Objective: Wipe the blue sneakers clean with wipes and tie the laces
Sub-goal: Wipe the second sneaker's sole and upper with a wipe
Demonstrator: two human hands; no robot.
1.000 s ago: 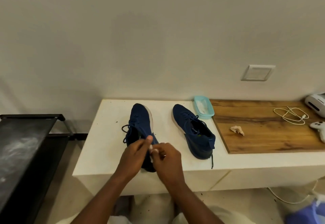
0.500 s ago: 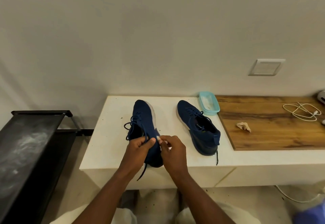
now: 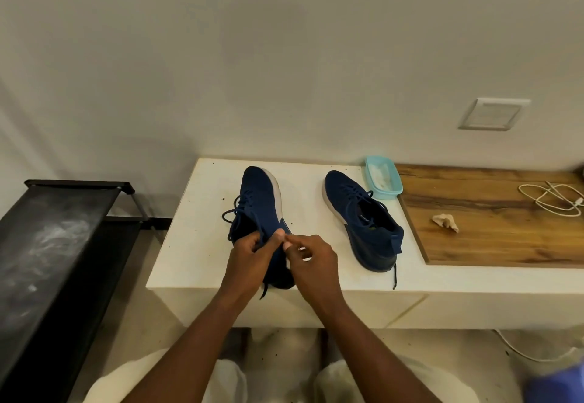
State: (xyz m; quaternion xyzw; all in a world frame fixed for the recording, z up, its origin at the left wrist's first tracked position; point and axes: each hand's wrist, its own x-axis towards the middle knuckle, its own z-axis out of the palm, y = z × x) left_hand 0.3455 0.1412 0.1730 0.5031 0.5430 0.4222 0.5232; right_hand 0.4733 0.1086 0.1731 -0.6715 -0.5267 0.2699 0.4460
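Left sneaker [image 3: 259,213]: it lies on the white counter [image 3: 196,244], right in front of the person and under both hands.
Which way it runs: the heel is at the near edge and the toe points away, to the wall.
How it sits: it is tipped on its side. The white sole faces right and the open top faces left.
Left hand [image 3: 249,254]: the fingers are curled round the heel end of the left sneaker, by the top opening, and hold it up.
Right hand [image 3: 311,257]: the fingers are curled and pinch what looks like a small white wipe [image 3: 303,252]. Its fingertips meet the left thumb at the sole side of the heel. The white bit is too small to be sure of.
Laces [image 3: 234,213]: they are loose and loop out on the left side. One end hangs over the counter edge.
Nearer hand: the left hand is closer to the laces and the right hand is closer to the sole.
Next move, my guess: rub along the sole from heel to toe, away from the body, while the left hand keeps the shoe from rolling.
Right sneaker [image 3: 360,216]: it stands apart to the right, toe also away, with one lace end over the edge.
Wipes tub [image 3: 384,181]: light blue, just beside the right sneaker's toe, so the right hand is nearer to it.
Used wipe [image 3: 445,222]: crumpled on the wooden board [image 3: 505,244].
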